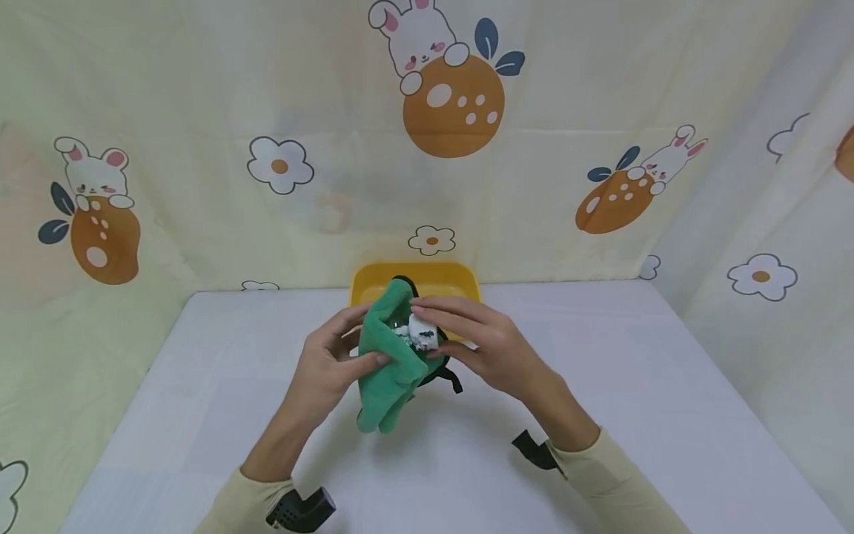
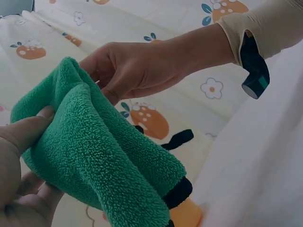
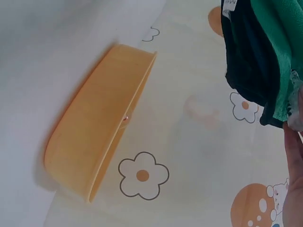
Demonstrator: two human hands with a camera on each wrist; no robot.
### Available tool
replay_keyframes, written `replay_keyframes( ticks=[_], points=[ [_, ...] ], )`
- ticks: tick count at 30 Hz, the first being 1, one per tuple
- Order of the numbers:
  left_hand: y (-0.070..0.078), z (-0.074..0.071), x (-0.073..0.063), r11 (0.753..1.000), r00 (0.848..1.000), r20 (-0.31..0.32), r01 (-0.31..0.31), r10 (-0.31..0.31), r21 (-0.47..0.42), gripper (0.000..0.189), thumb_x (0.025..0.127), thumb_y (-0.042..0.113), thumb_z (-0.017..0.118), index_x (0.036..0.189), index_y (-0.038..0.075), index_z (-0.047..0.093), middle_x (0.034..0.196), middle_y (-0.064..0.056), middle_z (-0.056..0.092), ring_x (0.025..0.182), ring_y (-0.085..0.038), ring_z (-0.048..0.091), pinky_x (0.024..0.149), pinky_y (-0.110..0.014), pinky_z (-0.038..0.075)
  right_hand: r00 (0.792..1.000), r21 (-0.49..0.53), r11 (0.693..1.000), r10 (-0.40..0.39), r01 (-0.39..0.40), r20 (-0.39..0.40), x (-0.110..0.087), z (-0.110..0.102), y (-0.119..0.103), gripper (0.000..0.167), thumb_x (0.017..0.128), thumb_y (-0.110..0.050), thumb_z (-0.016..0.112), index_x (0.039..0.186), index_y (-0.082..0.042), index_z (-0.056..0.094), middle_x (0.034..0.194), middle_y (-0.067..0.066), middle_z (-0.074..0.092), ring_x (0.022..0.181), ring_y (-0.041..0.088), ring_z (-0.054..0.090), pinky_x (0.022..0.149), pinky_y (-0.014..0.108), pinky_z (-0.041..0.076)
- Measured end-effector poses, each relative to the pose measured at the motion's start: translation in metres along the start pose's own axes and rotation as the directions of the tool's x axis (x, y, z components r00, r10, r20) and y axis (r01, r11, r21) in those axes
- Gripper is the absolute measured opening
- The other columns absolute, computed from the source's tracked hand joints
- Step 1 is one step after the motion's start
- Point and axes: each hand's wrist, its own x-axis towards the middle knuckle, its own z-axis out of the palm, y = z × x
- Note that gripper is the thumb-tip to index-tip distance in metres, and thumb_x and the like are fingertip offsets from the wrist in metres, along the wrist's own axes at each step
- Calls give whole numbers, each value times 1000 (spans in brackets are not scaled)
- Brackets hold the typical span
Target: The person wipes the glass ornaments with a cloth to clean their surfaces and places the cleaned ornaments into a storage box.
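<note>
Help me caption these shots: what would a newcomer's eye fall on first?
Probably the green cloth, held in the left hand near the middle of the head view. Beside it, the right hand pinches a small white item at the cloth. Behind the hands sits a yellow tray, with a big rabbit print above it on the curtain.

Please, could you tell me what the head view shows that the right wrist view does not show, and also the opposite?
Only the head view shows the left grip, with its thumb on the green cloth, and both sleeves. Only the right wrist view shows a white label on the cloth's dark part. Both show the green cloth, the yellow tray, the printed flowers, the small white thing and the right grip holding it.
</note>
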Motion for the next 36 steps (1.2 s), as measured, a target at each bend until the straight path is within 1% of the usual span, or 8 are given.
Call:
replay_keyframes(
  ticks=[4, 10, 16, 19, 22, 25, 30, 36],
  points=[
    [1, 1, 1, 998, 1000, -12, 27, -27, 59, 60, 88, 3, 78, 143, 15, 56, 141, -3, 57, 123, -30, 60, 95, -35, 58, 999, -40, 998, -47, 46, -14, 2, 0, -1, 64, 78, 2, 83, 137, -1, 61, 140, 12, 61, 129, 27, 58, 102, 28, 52],
    [1, 1, 0, 992, 999, -21, 38, -36, 124, 59, 89, 5, 78, 142, 18, 58, 139, -2, 58, 120, -30, 61, 93, -35, 59, 999, -83, 996, -40, 41, 12, 2, 1, -3, 65, 79, 0, 83, 139, -3, 58, 142, 12, 61, 130, 26, 58, 104, 28, 51],
    [0, -2, -3, 995, 1000, -15, 10, -9, 102, 57, 88, 3, 78, 141, 14, 59, 137, -6, 59, 117, -31, 62, 92, -36, 59, 999, -89, 996, 35, -33, 23, 0, 3, -5, 68, 80, -10, 85, 141, -2, 57, 137, 12, 63, 125, 27, 62, 101, 32, 54],
    [0, -2, -3, 996, 1000, -13, -3, 4, 91, 58, 87, -1, 78, 140, 12, 59, 137, -7, 59, 117, -30, 63, 92, -36, 59, 997, -75, 994, 79, -77, 25, -1, 3, -6, 65, 84, -16, 83, 141, -2, 56, 134, 12, 64, 121, 27, 63, 98, 35, 57],
    [1, -3, -4, 995, 1000, -10, -19, 20, 96, 58, 86, -3, 77, 140, 11, 59, 136, -8, 59, 116, -29, 64, 92, -37, 59, 993, -52, 992, 118, -116, 32, -2, 3, -7, 61, 90, -23, 78, 142, -3, 55, 133, 10, 64, 115, 23, 65, 93, 33, 59],
    [2, -2, -4, 990, 999, -12, -36, 38, 135, 58, 87, -3, 77, 140, 12, 59, 134, -7, 61, 112, -26, 66, 90, -36, 60, 987, -46, 988, 152, -150, 43, -2, 3, -7, 57, 94, -29, 74, 142, -4, 55, 129, 7, 64, 108, 19, 67, 88, 28, 60],
    [2, -1, -5, 979, 998, -14, -56, 60, 196, 57, 87, -1, 77, 139, 15, 60, 129, -7, 63, 104, -22, 68, 86, -34, 61, 980, -48, 980, 196, -194, 45, -1, 3, -8, 51, 94, -26, 75, 137, -3, 59, 118, 4, 66, 99, 16, 69, 84, 26, 61],
    [1, -1, -5, 976, 995, -11, -100, 104, 196, 55, 87, -3, 76, 137, 13, 61, 127, -8, 63, 104, -20, 67, 85, -34, 62, 961, -34, 961, 274, -273, 45, 1, 3, -11, 38, 89, -19, 79, 121, -3, 66, 99, 0, 71, 84, 9, 68, 74, 23, 60]
  ],
)
